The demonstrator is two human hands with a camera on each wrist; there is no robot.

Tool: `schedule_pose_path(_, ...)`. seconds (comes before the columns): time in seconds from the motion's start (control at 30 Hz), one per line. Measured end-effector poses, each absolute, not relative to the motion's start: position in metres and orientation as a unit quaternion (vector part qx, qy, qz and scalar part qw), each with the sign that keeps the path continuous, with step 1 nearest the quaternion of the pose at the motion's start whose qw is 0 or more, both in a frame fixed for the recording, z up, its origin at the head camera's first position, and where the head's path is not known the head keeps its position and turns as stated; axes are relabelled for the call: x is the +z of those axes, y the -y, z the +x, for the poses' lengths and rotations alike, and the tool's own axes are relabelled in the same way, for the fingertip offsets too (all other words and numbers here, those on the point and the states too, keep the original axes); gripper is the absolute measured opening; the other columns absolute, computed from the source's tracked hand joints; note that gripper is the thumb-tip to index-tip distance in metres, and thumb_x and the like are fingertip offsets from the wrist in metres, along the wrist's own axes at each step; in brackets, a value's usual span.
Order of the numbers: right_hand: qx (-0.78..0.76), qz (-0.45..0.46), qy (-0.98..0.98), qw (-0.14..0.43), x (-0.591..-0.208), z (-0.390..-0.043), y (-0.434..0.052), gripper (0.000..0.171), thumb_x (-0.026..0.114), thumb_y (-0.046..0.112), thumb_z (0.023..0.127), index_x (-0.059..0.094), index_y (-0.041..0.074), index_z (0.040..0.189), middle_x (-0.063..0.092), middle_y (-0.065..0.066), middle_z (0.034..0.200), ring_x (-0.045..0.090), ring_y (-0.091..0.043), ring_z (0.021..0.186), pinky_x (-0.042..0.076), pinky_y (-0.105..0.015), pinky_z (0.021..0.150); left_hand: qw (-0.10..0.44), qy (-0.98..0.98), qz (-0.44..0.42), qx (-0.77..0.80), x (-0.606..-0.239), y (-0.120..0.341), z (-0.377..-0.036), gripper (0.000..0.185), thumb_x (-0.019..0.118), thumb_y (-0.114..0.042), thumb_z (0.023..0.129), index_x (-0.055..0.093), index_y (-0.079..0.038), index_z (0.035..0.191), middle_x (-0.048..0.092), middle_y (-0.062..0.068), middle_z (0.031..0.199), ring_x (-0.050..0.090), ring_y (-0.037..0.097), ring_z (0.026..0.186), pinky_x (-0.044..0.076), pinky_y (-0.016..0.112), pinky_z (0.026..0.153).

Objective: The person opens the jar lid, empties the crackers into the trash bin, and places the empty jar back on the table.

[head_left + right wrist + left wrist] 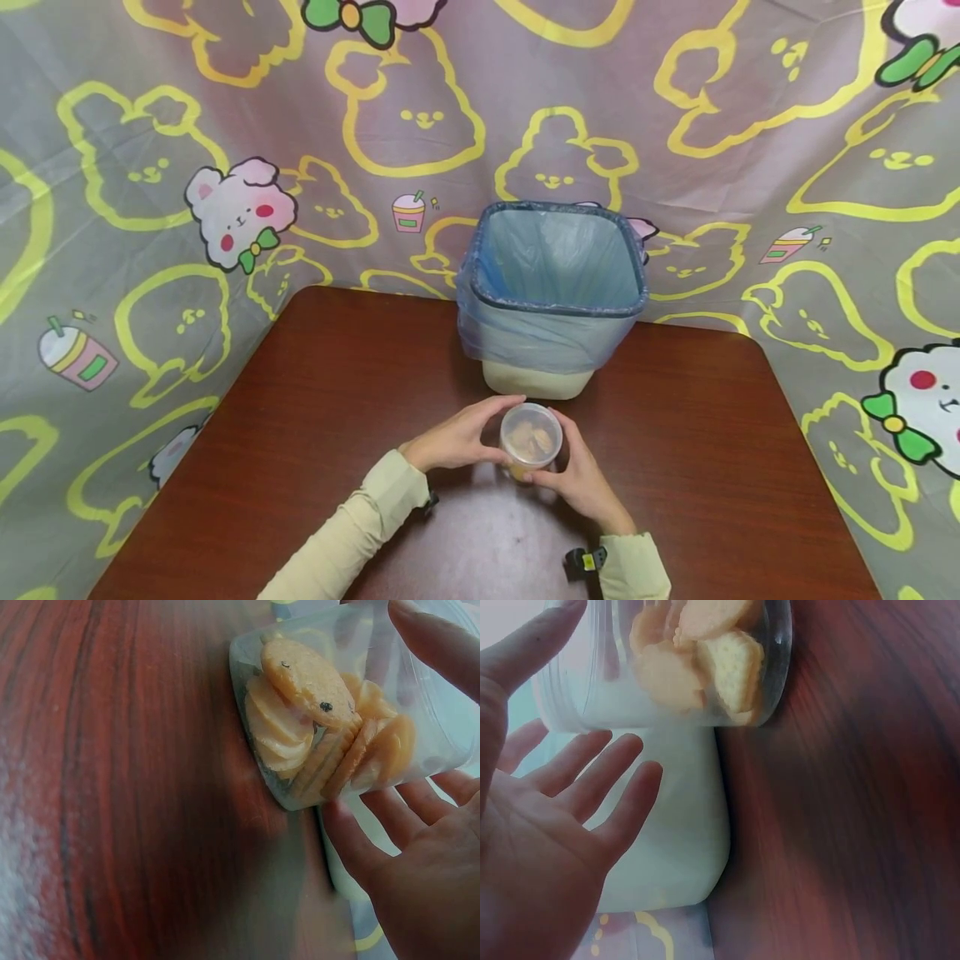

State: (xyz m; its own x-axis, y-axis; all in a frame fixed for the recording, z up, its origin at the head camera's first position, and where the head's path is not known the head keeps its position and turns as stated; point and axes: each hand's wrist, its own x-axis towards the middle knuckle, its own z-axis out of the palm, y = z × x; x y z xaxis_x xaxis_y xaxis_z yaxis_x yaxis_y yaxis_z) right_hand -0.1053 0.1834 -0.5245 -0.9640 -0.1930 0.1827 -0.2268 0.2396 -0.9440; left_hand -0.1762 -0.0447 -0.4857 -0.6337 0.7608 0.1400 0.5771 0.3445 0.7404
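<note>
A clear plastic jar (532, 435) with a translucent lid is between the two hands in the head view. Through its wall, several cookies (307, 686) show in the right wrist view, one dotted with dark bits. A pale, pricked cracker (731, 671) is visible in the left wrist view. The left hand (457, 435) holds the jar's left side, thumb and fingers spread near the lid. From the other side, the right hand (585, 483) grips it between thumb and fingers. Whether the jar's base touches the table cannot be told.
Just behind the hands stands a cream bin (536, 379) lined with a blue bag (555, 258), its top uncovered. The brown wooden table (360, 367) ends at a patterned cloth (285, 100) hanging behind and at both sides. Straps with small devices sit at both wrists.
</note>
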Motion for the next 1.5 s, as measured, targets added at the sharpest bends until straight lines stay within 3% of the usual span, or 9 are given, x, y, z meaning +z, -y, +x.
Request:
schedule_pose_path(0.13,0.598,0.142,0.788,0.022,-0.525,-0.105,-0.183,0.095,0.088,0.014,0.067,0.033,0.015,0.145,0.047,-0.011,0.143,0.044,-0.031,0.129,0.032,-0.014,0.101,0.112,-0.814,0.414,0.393,-0.487,0.041,-0.176,0.087,0.081,-0.028,0.077,0.034,-0.018,0.149,0.045,-0.001,0.147,0.042,0.012,0.135,0.036,0.034,0.111)
schedule_pose_path(0.33,0.589,0.12,0.799,0.016,-0.526,-0.106,-0.184,0.095,0.09,0.019,0.065,0.036,0.022,0.144,0.047,-0.004,0.143,0.043,-0.025,0.132,0.031,-0.018,0.104,0.103,-0.812,0.418,0.393,-0.488,0.037,-0.175,0.09,0.083,-0.03,0.075,0.034,-0.019,0.149,0.049,0.002,0.14,0.048,0.016,0.129,0.039,0.033,0.108)
schedule_pose_path(0.53,0.591,0.136,0.795,0.018,-0.528,-0.107,-0.185,0.093,0.087,0.017,0.069,0.034,0.017,0.145,0.047,-0.009,0.143,0.045,-0.028,0.128,0.034,-0.017,0.101,0.098,-0.817,0.412,0.392,-0.489,0.032,-0.174,0.093,0.086,-0.029,0.071,0.035,-0.019,0.148,0.051,0.003,0.136,0.05,0.016,0.125,0.04,0.031,0.106)
schedule_pose_path(0.77,0.602,0.129,0.788,0.01,-0.527,-0.106,-0.184,0.095,0.087,0.015,0.069,0.032,0.014,0.146,0.046,-0.011,0.144,0.046,-0.027,0.127,0.035,-0.012,0.099,0.078,-0.818,0.419,0.387,-0.491,0.027,-0.172,0.099,0.088,-0.035,0.068,0.034,-0.016,0.149,0.047,0.001,0.138,0.048,0.013,0.125,0.04,0.029,0.105)
schedule_pose_path(1.03,0.593,0.13,0.794,0.019,-0.529,-0.106,-0.185,0.095,0.087,0.014,0.069,0.033,0.015,0.146,0.045,-0.011,0.144,0.046,-0.029,0.128,0.034,-0.012,0.099,0.071,-0.816,0.421,0.389,-0.492,0.022,-0.172,0.096,0.088,-0.032,0.068,0.037,-0.013,0.147,0.045,0.003,0.138,0.047,0.013,0.126,0.041,0.028,0.105)
schedule_pose_path(1.3,0.593,0.129,0.794,0.019,-0.531,-0.107,-0.185,0.093,0.087,0.016,0.069,0.034,0.016,0.145,0.045,-0.01,0.145,0.045,-0.029,0.129,0.033,-0.012,0.1,0.078,-0.817,0.412,0.395,-0.491,0.02,-0.171,0.102,0.089,-0.036,0.065,0.035,-0.017,0.149,0.042,0.001,0.141,0.044,0.012,0.129,0.04,0.029,0.106)
schedule_pose_path(1.5,0.584,0.12,0.803,0.018,-0.525,-0.105,-0.182,0.095,0.086,0.007,0.068,0.032,0.01,0.146,0.045,-0.013,0.145,0.045,-0.03,0.129,0.033,-0.011,0.099,0.081,-0.819,0.408,0.395,-0.492,0.019,-0.171,0.105,0.09,-0.038,0.063,0.034,-0.016,0.149,0.041,0.0,0.143,0.043,0.011,0.13,0.039,0.03,0.107)
